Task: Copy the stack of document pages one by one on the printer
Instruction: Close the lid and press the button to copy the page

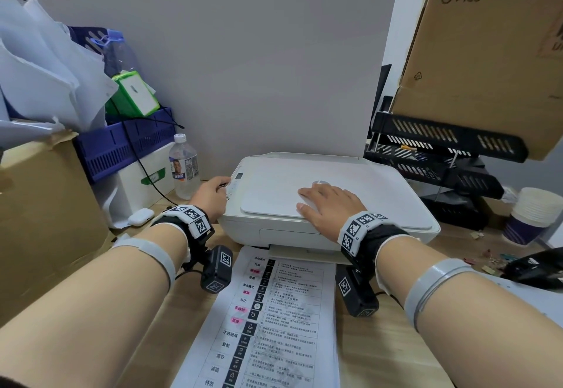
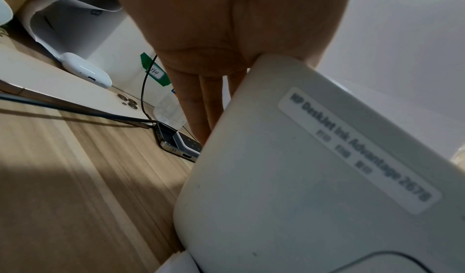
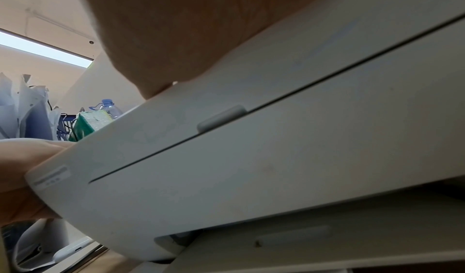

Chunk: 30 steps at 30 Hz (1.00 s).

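The wooden desk point(image 1: 380, 354) carried a white printer point(image 1: 350, 192) with its lid shut. A printed page point(image 1: 268, 320) lay flat on the desk in front of the printer. Left of the printer stood a water bottle point(image 1: 183, 166), with a white earbud case point(image 1: 140, 216) and a cardboard box point(image 1: 45, 220) nearby. To the right sat a stack of paper cups point(image 1: 528, 217) and black paper trays point(image 1: 441, 156).

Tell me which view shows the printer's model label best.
The left wrist view: the model label fills the printer's near corner, readable though blurred. The right wrist view shows it small and unreadable; the head view doesn't show it.
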Available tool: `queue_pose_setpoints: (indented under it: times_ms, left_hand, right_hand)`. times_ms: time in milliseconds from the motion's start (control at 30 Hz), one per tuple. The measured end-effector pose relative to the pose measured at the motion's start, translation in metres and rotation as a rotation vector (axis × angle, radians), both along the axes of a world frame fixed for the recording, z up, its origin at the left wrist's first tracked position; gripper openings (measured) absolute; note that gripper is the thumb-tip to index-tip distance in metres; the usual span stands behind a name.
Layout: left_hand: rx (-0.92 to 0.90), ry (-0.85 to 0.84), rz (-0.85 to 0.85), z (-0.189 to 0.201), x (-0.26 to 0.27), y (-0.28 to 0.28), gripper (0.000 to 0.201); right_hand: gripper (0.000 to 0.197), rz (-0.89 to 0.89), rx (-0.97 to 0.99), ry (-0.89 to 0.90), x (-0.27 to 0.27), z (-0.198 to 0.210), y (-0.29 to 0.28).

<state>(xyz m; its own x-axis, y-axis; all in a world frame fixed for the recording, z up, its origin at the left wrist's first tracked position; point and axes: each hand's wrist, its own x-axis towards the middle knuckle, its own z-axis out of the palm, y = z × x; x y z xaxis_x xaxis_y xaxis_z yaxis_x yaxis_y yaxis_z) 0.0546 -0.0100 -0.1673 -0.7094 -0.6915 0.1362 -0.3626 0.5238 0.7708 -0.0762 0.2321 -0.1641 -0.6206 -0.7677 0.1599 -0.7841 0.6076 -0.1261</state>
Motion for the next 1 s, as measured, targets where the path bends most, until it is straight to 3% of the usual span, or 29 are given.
queue_pose_setpoints:
  times_ms: [300,400,533,667,733,867,1000]
  left_hand:
    - [-0.037,0.017,-0.005,-0.003,-0.004,-0.002,0.041]
    - [-0.075,-0.022,-0.003,0.0,-0.004,-0.001,0.041]
    - [-0.239,-0.13,0.006,0.008,-0.002,-0.003,0.035]
    - [-0.387,-0.226,0.004,0.021,-0.002,-0.002,0.023]
    - [-0.393,-0.247,-0.044,0.028,-0.004,0.004,0.02]
    - [-0.324,-0.246,-0.122,0.041,-0.011,0.013,0.028]
    - [-0.095,-0.193,-0.162,0.051,-0.019,0.013,0.046]
  right_hand:
    - [0.056,0.004,0.008,-0.001,0.0,0.001,0.002]
    - [0.064,0.012,0.053,-0.011,-0.002,0.004,0.002]
    - [0.078,0.048,0.115,-0.065,-0.006,0.015,0.004]
    - [0.076,0.099,0.103,-0.103,-0.008,0.032,0.009]
    - [0.069,0.132,0.108,-0.045,-0.009,0.04,0.012]
    - [0.049,0.236,0.138,0.255,0.001,0.052,0.016]
    - [0.037,0.338,0.053,0.383,0.003,0.058,0.016]
